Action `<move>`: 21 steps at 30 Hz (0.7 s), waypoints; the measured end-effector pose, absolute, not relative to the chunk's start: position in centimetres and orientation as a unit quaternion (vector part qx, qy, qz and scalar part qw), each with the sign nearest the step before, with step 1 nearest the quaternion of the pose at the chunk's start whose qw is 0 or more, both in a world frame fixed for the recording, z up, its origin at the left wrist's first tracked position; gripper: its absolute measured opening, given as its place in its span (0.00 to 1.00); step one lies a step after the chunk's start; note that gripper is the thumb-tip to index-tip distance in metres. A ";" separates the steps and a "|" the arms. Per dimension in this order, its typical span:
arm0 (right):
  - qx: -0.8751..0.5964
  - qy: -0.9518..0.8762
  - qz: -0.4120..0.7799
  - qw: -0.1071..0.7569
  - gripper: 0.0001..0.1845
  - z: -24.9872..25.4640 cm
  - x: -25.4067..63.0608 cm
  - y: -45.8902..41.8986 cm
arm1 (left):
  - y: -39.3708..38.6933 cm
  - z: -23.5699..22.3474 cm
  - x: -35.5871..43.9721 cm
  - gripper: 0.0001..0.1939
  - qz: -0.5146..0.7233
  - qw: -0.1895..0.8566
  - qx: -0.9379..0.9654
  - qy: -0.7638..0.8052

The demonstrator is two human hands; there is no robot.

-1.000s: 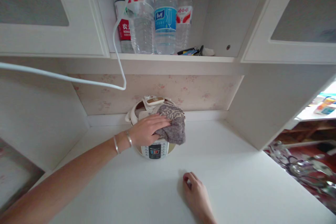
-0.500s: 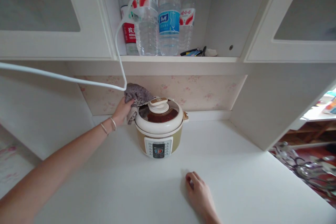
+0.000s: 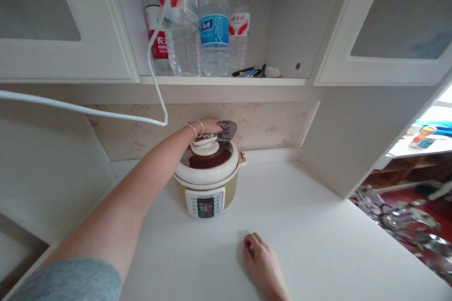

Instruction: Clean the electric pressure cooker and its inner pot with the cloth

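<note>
A greyish-purple cloth [image 3: 227, 130] is in my left hand [image 3: 211, 126], which reaches over the back of the lid of a pressure cooker [image 3: 208, 178]. The cooker is white and olive green, with a dark see-through lid top and a control panel facing me. My forearm covers the lid's left part, and some of the cloth is hidden by my hand. On the white countertop in front of the cooker rests my right hand [image 3: 263, 263], its fingers curled; whatever might be inside them does not show.
An open cabinet shelf [image 3: 222, 81] above holds several plastic bottles [image 3: 213, 33] and small items [image 3: 250, 72]. A white cable [image 3: 88, 107] crosses at the left in front of the cabinet. Side panels [image 3: 349, 127] bound the counter; cluttered things lie beyond at right.
My left hand has moved right with the cloth, from the cooker's left side to the back of its lid. The view has shifted slightly; my right hand stays on the counter.
</note>
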State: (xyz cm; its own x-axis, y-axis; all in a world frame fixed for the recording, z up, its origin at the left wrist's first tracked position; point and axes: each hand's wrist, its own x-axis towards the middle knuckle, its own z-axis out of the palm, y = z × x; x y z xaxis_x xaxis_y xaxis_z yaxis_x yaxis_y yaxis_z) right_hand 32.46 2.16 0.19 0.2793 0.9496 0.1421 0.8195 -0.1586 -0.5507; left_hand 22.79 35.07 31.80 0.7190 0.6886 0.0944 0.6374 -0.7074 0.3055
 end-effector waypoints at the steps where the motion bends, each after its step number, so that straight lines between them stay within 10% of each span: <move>1: -0.753 -0.587 0.120 0.273 0.09 0.2 32.5 2.2 | 34.3 31.8 24.0 0.14 0.082 0.121 0.925 0.350; 9: -0.755 -0.578 0.125 0.284 0.09 0.5 32.5 2.1 | 25.1 29.4 26.4 0.16 0.003 -0.011 0.982 0.188; 21: -0.752 -0.595 0.115 0.258 0.10 0.5 32.4 1.9 | 20.6 20.6 8.6 0.24 0.192 -0.134 0.971 0.055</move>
